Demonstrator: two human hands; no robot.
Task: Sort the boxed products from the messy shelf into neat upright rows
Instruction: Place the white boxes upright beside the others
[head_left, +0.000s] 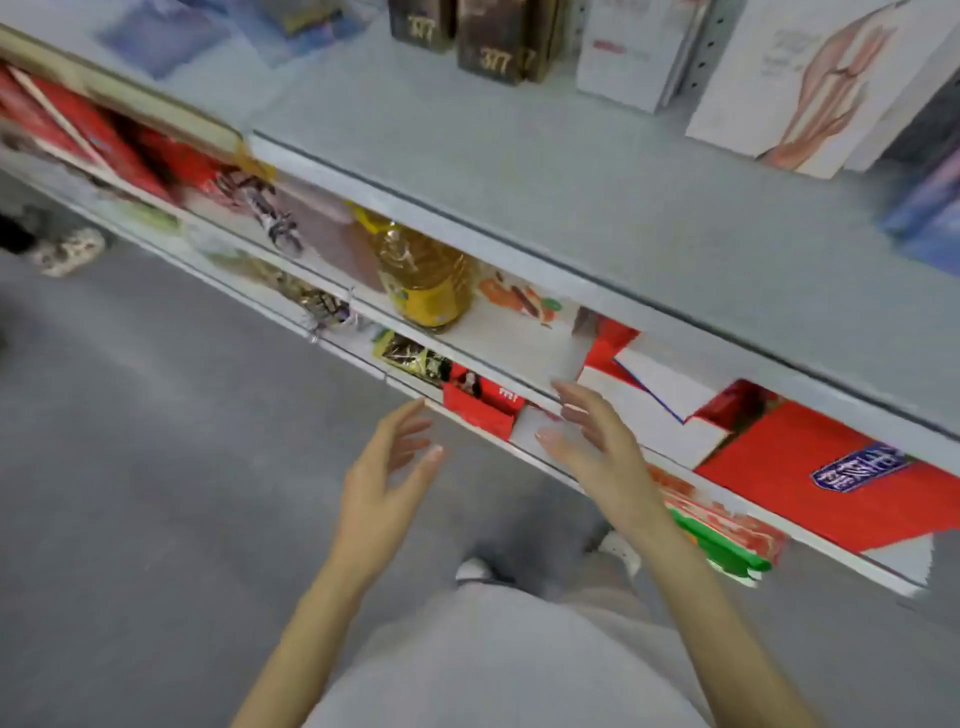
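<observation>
At seven o'clock, nearest: left hand (387, 467), fingers spread and loose, holding nothing, just short of the shelf lip. At five o'clock: right hand (592, 447), also slack and empty, fingertips over the lip. Contact cannot be told through the blur.

Between the hands, dead centre-low: small red box (475, 410), at the front edge of the low shelf.

At four o'clock, one shelf up: large red box (831, 483) with a blue label, lying flat and skewed. Just left of it, a white-and-red box (660, 400), tilted.

Judgement: printed card cartons, likely light, stiff along the edges, soft on the broad faces, a little slick. Best taken by two opposite narrow sides, then stood on end.

At eleven o'clock: oil bottle (426, 275), upright. At twelve o'clock, farthest, on the top shelf: brown boxes (488, 47), already upright.
</observation>
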